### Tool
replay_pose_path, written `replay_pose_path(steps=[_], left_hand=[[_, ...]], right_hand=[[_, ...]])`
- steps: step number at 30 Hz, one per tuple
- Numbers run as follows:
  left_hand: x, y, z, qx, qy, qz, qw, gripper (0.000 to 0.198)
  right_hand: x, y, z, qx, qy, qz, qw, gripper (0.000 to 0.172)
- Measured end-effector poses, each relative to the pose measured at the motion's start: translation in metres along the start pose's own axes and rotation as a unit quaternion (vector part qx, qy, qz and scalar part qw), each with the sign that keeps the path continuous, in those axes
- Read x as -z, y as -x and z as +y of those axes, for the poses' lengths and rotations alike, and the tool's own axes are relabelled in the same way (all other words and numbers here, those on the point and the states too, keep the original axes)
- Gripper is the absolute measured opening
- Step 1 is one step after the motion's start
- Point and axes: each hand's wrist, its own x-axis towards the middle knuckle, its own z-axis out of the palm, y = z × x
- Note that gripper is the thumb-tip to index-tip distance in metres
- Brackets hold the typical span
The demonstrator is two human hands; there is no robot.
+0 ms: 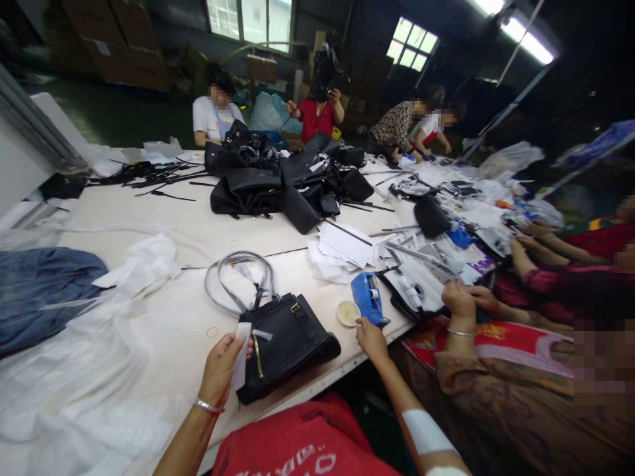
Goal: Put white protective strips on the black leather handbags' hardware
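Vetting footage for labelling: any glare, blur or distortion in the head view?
Head view: ceiling tubes and windows glare against a dark background; wide-angle stretch toward the edges; right edge soft; left hand, right hand and the black handbag between them reasonably clear.

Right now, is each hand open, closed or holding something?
Left hand: closed, holding a thin white strip.
Right hand: at the edge of a pale, round, dish-like object; its grip cannot be told.

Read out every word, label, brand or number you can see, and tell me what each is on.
None reads clearly.
Red apron: white characters, partly cut off, too unclear to read.
Neighbour's red cloth: yellow marks, too blurred.
White label on a cardboard box: too small.
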Motion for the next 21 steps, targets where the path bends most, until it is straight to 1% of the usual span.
replay_pose_path(steps=[3,6,8,9,11,13,15,17,19,21], left_hand=[[0.003,0.001,-0.003,-0.002,-0.003,0.016,1.0,0.027],[0.007,0.001,-0.006,-0.001,0.009,0.035,0.999,0.027],[0.008,0.001,-0.007,0.002,0.017,0.042,0.999,0.027],[0.007,0.0,-0.007,0.005,0.02,0.045,0.999,0.027],[0.005,-0.001,-0.007,0.013,0.022,0.05,0.998,0.025],[0.002,-0.002,-0.006,0.02,0.015,0.056,0.998,0.025],[-0.002,-0.004,-0.005,0.02,0.004,0.058,0.998,0.025],[-0.004,-0.006,-0.006,0.016,-0.005,0.056,0.998,0.024],[-0.005,-0.008,-0.007,0.014,-0.009,0.054,0.998,0.022],[-0.005,-0.01,-0.008,0.014,-0.009,0.052,0.998,0.022]], right_hand=[[-0.008,-0.001,-0.001,0.004,0.021,0.003,1.0,0.024],[-0.003,-0.002,0.001,0.002,0.029,0.012,1.0,0.025],[0.009,-0.003,0.007,-0.005,0.039,0.045,0.998,0.029],[0.016,-0.004,0.012,-0.016,0.045,0.071,0.996,0.032],[0.034,-0.011,0.025,-0.059,0.046,0.126,0.989,0.038],[0.05,-0.022,0.04,-0.113,0.023,0.153,0.982,0.041],[0.06,-0.035,0.053,-0.145,-0.005,0.144,0.979,0.042],[0.062,-0.049,0.063,-0.145,-0.031,0.109,0.983,0.04],[0.057,-0.06,0.069,-0.133,-0.062,0.069,0.987,0.039],[0.05,-0.066,0.071,-0.119,-0.097,0.041,0.987,0.038]])
